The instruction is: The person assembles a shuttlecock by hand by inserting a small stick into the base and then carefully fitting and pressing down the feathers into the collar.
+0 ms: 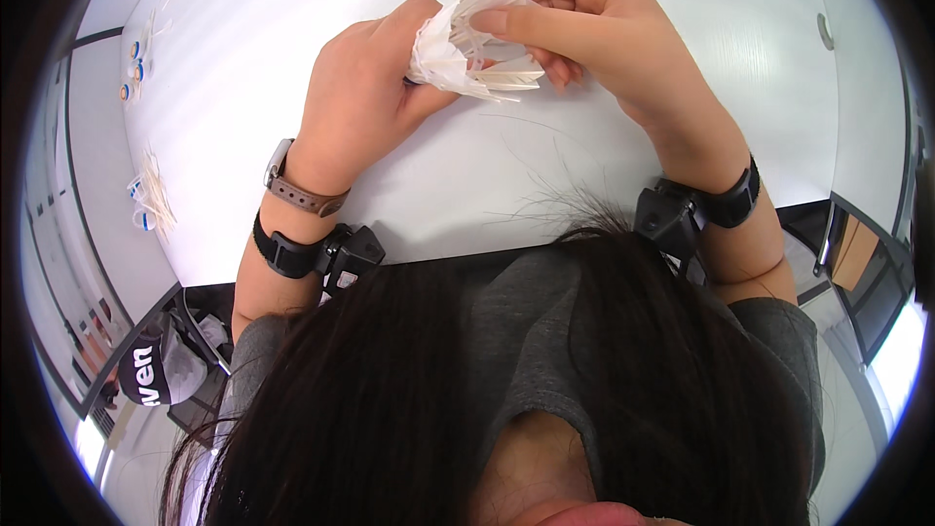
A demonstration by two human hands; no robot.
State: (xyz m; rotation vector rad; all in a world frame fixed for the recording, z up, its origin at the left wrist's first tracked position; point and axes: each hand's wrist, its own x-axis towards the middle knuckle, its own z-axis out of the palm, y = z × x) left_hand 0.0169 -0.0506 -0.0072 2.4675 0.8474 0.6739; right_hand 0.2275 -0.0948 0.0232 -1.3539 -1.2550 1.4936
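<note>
A crumpled white bundle (458, 54), with a thin film-like wrapping and pale, slender strips or sticks fanning out at its right end, is held above the white table. My left hand (365, 78) is closed round its left end, where a small dark blue bit shows under the fingers. My right hand (584, 15) grips the upper right rim, the thumb laid over the bundle's opening and the other fingers behind it. What lies deep inside the bundle is hidden.
The white table (682, 49) spreads before me. Along its left side lie thin pale sticks (156, 193) beside small white and blue round pieces (143, 219), with several similar pieces farther up. A dark bag with white lettering (161, 370) sits below the table at left.
</note>
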